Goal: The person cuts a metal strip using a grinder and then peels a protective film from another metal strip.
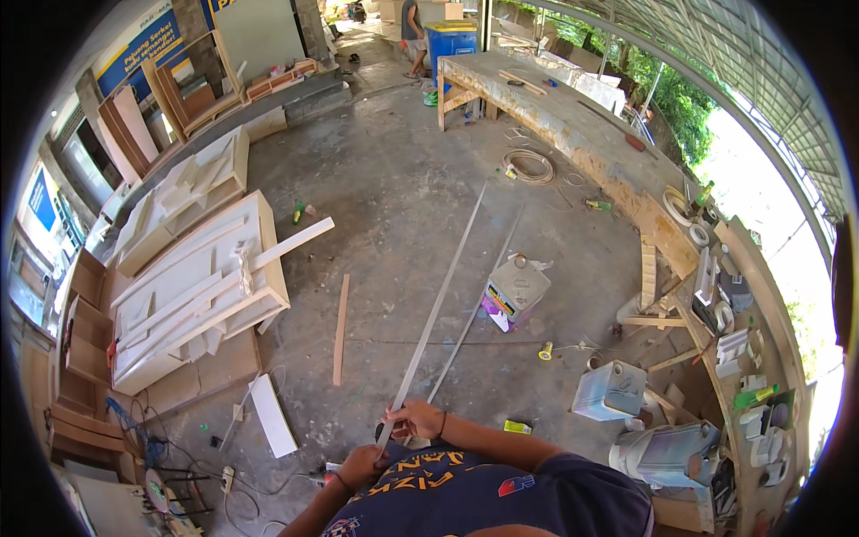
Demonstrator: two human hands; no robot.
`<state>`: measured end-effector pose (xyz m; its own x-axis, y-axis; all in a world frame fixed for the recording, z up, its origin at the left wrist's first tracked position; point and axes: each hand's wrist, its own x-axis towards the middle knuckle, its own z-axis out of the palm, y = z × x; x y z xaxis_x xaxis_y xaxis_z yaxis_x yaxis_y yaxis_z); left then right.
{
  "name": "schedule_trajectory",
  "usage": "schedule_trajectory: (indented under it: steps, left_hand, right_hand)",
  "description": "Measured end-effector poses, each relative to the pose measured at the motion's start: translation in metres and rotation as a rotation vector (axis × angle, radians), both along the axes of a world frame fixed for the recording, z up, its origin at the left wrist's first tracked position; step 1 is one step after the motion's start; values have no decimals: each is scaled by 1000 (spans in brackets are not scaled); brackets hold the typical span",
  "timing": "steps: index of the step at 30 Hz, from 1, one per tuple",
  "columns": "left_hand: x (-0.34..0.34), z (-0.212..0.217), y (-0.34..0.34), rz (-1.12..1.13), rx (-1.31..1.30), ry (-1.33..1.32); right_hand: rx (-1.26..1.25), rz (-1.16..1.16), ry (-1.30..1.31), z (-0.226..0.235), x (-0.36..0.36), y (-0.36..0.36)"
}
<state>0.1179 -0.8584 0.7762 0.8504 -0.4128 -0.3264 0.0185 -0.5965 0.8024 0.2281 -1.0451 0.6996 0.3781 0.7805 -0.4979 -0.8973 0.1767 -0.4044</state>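
The long thin strip (436,309), pale and narrow like edge banding or a slim metal trim, runs from the person's hands far out over the concrete floor (394,197), its near end pinched in the right hand (414,418) while the left hand (361,465) is closed lower on the same end. It looks light but whippy, likely to sag and twist, so gripping near the end with both hands seems sensible. A square tin can (514,291) stands to its right, white cabinet panels (192,286) lie to its left, and the long counter (573,125) curves beyond.
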Motion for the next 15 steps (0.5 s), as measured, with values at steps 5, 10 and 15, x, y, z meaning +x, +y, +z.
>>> schedule_trajectory:
  steps: [5,10,15]
  left_hand:
    - [10,-36,9,94,-121,-100]
    - [28,11,-20,568,-200,515]
    - [5,-14,-3,412,-92,386]
  right_hand:
    - [-3,65,-20,-6,-11,8]
    - [-95,-13,-38,-16,-8,11]
    - [-229,-8,-59,-5,-3,11]
